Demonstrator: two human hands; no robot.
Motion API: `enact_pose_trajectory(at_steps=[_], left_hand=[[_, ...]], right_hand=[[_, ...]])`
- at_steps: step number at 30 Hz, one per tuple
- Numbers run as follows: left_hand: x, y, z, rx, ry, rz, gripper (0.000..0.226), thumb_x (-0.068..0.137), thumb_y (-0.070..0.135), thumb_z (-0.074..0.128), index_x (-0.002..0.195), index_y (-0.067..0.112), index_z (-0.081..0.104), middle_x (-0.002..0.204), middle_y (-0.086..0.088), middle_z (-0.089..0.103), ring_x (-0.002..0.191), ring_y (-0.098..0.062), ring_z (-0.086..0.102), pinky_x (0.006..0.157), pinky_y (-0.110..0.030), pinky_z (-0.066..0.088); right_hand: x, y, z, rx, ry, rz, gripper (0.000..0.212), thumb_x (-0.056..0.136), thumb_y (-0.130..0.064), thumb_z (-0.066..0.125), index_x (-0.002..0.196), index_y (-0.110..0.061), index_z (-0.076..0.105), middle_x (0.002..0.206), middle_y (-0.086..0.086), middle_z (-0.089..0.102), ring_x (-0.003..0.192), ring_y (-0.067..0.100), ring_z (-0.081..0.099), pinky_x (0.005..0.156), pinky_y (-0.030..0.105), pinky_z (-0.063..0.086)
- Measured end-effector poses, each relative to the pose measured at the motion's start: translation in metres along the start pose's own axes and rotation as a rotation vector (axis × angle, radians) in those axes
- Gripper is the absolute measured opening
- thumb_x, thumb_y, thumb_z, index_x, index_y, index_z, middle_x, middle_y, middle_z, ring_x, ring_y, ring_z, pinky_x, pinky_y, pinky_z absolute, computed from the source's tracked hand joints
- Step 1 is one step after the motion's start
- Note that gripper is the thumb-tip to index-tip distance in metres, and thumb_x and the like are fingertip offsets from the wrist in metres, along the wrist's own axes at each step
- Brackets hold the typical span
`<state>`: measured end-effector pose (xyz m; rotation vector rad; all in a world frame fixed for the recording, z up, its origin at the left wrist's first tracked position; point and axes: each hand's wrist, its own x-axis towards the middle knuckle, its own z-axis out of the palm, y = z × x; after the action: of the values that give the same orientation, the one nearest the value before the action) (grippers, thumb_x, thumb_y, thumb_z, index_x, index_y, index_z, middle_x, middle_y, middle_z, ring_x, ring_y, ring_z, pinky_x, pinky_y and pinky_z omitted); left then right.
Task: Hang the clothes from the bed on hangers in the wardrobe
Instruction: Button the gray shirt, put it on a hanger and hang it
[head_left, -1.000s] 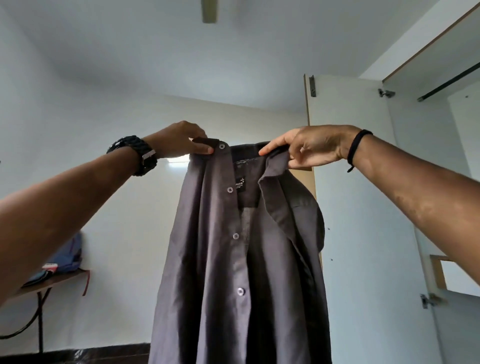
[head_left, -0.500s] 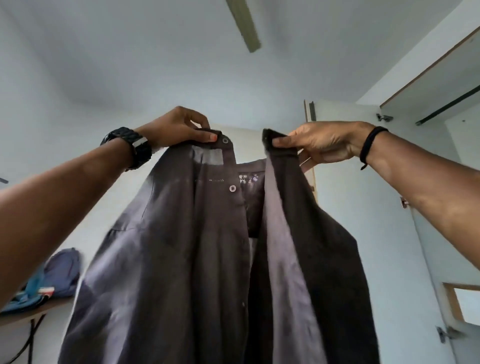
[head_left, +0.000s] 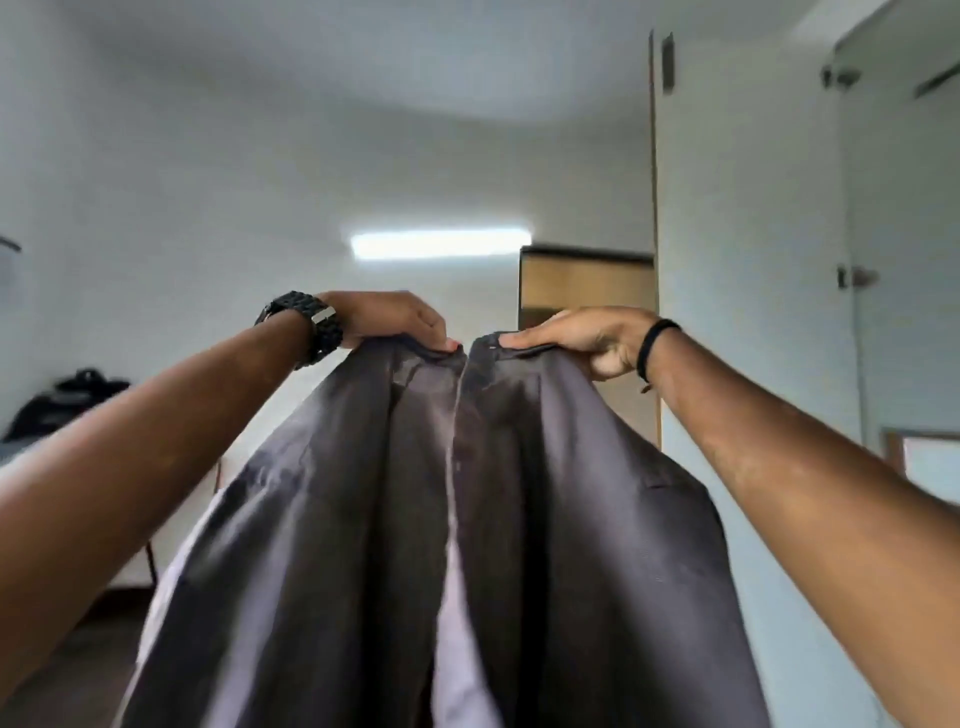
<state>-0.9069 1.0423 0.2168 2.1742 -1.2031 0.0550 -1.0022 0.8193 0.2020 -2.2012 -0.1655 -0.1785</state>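
Note:
A dark grey button shirt (head_left: 363, 519) billows out in front of me and fills the lower middle of the view. My left hand (head_left: 387, 319), with a black watch on its wrist, grips the left side of the collar. My right hand (head_left: 587, 335), with a black band on its wrist, grips the right side of the collar. The two hands are close together at the shirt's top edge, and the two front panels spread out below them. No hanger is in view.
The open white wardrobe door (head_left: 748, 260) stands at the right, with the wardrobe rail (head_left: 935, 80) at the top right corner. A dark bag (head_left: 62, 400) lies on a table at the far left. A wooden door (head_left: 587, 286) is behind the hands.
Both hands have come down and closer together with the collar. The shirt has swung up and spread towards me. The view has tilted down from the ceiling.

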Motion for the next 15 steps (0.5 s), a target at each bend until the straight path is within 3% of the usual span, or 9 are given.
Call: enact_pose_trajectory(at_steps=[3, 5, 8, 10, 15], left_hand=[[0.000, -0.086, 0.091, -0.016, -0.128, -0.146, 0.016, 0.085, 0.015, 0.069, 0.074, 0.005, 0.063, 0.069, -0.004, 0.061, 0.066, -0.011, 0.055, 0.064, -0.022, 0.047], [-0.008, -0.133, 0.147, 0.069, -0.234, -0.221, 0.017, 0.085, 0.020, 0.069, 0.078, 0.005, 0.067, 0.069, 0.001, 0.063, 0.065, -0.006, 0.056, 0.064, -0.018, 0.045], [-0.017, -0.190, 0.213, 0.187, -0.379, -0.302, 0.025, 0.082, 0.031, 0.073, 0.087, 0.007, 0.072, 0.077, 0.000, 0.067, 0.070, -0.005, 0.056, 0.070, -0.020, 0.042], [-0.019, -0.222, 0.245, 0.219, -0.437, -0.324, 0.024, 0.080, 0.039, 0.074, 0.079, 0.015, 0.071, 0.075, 0.002, 0.066, 0.069, -0.009, 0.053, 0.068, -0.026, 0.041], [-0.013, -0.270, 0.296, 0.257, -0.502, -0.335, 0.022, 0.087, 0.034, 0.067, 0.091, 0.013, 0.071, 0.089, -0.001, 0.070, 0.073, -0.006, 0.057, 0.068, -0.017, 0.044]], right_hand=[[0.020, 0.096, 0.057, 0.033, -0.100, 0.189, 0.023, 0.091, -0.025, 0.064, 0.102, -0.005, 0.067, 0.086, 0.005, 0.071, 0.074, 0.015, 0.067, 0.070, 0.027, 0.058], [0.028, 0.156, 0.095, 0.028, -0.178, 0.308, 0.015, 0.091, -0.024, 0.064, 0.095, -0.010, 0.066, 0.078, 0.001, 0.070, 0.067, 0.011, 0.065, 0.055, 0.021, 0.053], [0.026, 0.226, 0.145, 0.003, -0.268, 0.454, 0.010, 0.091, -0.028, 0.063, 0.086, -0.020, 0.062, 0.078, -0.004, 0.064, 0.066, 0.007, 0.059, 0.049, 0.016, 0.044], [0.025, 0.263, 0.170, 0.000, -0.298, 0.521, 0.013, 0.090, -0.028, 0.065, 0.080, -0.021, 0.060, 0.068, -0.006, 0.062, 0.056, 0.005, 0.057, 0.043, 0.014, 0.041], [0.032, 0.327, 0.202, -0.026, -0.346, 0.626, 0.018, 0.084, -0.031, 0.073, 0.082, -0.015, 0.064, 0.077, 0.002, 0.061, 0.070, 0.014, 0.057, 0.050, 0.022, 0.051]])
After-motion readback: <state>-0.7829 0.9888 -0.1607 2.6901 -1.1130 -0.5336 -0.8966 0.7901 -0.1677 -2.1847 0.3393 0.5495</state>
